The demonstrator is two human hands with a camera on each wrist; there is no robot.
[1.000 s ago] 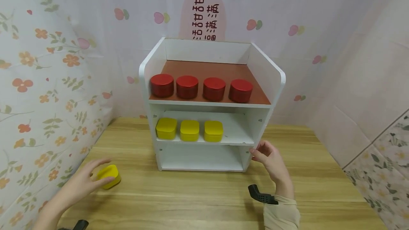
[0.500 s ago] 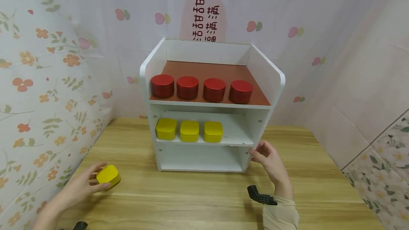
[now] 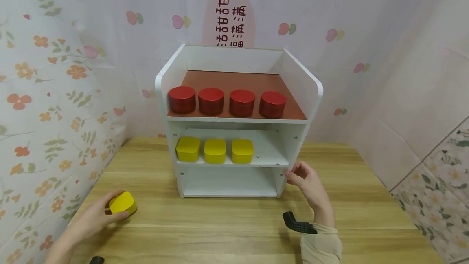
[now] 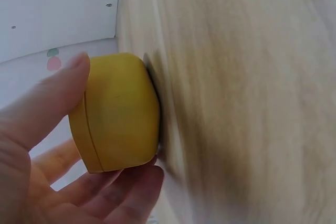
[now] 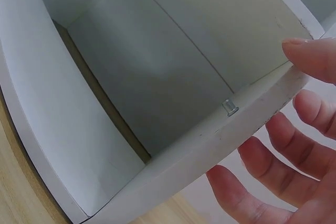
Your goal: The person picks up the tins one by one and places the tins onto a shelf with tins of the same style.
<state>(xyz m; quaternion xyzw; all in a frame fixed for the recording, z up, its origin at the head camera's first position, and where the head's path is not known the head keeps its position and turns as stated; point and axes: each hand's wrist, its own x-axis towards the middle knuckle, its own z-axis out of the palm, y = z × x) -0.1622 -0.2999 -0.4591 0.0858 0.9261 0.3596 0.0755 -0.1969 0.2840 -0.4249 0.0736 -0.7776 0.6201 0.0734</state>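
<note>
At the table's left, my left hand (image 3: 96,218) grips a yellow lidded tin (image 3: 123,203) with rounded corners. In the left wrist view, the thumb lies on one side of the tin (image 4: 118,114) and the fingers curl around the other; its base is at or just over the wood. My right hand (image 3: 310,186) holds the right side panel of a white shelf unit (image 3: 231,194). In the right wrist view, the thumb touches the panel's front edge (image 5: 220,140) while the fingers lie along its outer side. Three similar yellow tins (image 3: 215,150) stand on the middle shelf.
Several round red tins (image 3: 242,103) line the brown top of the unit. Right of the yellow row, bare middle shelf (image 3: 271,154) shows. A small clear shelf peg (image 5: 229,107) sticks out of the panel. Patterned cloth (image 3: 40,113) hangs left of the wooden table (image 3: 205,231).
My left hand's fingers and thumb have closed in around the yellow tin, which stays in nearly the same place. The right hand keeps its hold on the shelf unit. The head view shifts slightly.
</note>
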